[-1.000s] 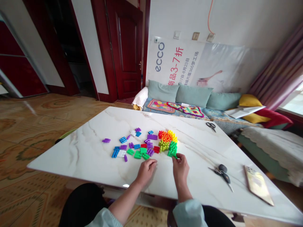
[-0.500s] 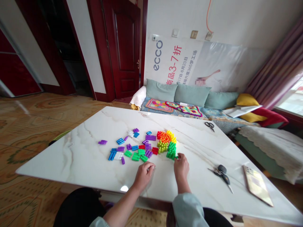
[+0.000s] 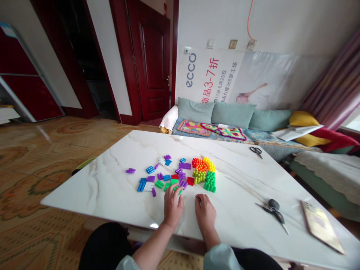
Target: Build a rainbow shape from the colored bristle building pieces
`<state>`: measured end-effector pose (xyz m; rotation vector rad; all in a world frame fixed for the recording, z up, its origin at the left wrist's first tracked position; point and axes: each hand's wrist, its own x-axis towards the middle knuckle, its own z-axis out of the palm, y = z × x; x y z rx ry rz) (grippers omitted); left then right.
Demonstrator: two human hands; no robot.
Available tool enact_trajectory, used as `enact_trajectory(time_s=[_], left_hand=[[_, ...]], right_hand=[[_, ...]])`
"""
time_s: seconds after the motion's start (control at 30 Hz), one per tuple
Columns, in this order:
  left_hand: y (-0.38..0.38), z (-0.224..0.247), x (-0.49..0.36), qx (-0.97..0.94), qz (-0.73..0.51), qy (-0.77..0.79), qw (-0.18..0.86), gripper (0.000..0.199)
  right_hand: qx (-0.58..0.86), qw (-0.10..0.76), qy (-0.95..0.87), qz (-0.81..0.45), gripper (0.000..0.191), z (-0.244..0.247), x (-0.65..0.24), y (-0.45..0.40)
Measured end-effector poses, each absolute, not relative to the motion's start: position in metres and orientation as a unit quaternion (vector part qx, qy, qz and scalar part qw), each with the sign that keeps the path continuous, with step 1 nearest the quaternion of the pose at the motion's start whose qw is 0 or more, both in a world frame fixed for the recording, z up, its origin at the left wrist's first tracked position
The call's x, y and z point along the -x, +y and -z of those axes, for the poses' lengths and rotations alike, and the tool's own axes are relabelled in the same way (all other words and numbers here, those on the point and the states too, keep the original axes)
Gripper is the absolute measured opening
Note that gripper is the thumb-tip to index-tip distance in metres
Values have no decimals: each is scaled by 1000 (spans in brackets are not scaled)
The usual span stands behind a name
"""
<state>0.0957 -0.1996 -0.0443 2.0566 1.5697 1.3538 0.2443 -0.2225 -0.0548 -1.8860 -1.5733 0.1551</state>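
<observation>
Small shiny plastic pieces, ribbed peg shape, on white marbled table [image 3: 112, 195], mid-table in front of both hands. Upright clusters at right side of the spread: red-orange pegs [image 3: 199, 164], yellow pegs [image 3: 209, 164], olive pegs [image 3: 199, 176], green pegs [image 3: 210, 181], packed close together. Rest lie flat to the left, loose, singly or in short joined rows: purple pieces [image 3: 185, 165], blue pieces [image 3: 150, 170], white pieces [image 3: 149, 186], red pieces [image 3: 190, 181], green pieces [image 3: 159, 184].

Left hand [image 3: 172, 206] partly open, thumb apart from fingers, fingertips over the near green pieces; can't tell if it has hold of one. Right hand [image 3: 206, 212] loosely curled, near side of the green pegs, apart from them; inside of fingers hidden, can't tell if anything's in it.

Some green pieces partly covered by left fingers. Peg count in clusters too small to make out. Both sleeves [image 3: 222, 257] cut off at bottom edge
</observation>
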Motion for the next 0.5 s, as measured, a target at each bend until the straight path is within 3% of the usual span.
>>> enact_trajectory(time_s=[0.1,0.23,0.5], left_hand=[[-187,38,-82,-725,-374,577,44,50],[-172,38,-69,-785,-267,558,47,66],[-177,40,-69,-777,-261,572,4,29]], right_hand=[[726,310,-613,-29,24,54,-240,-223],[729,304,-612,-20,22,51,-240,-224],[730,305,-611,-23,22,50,-239,-225]])
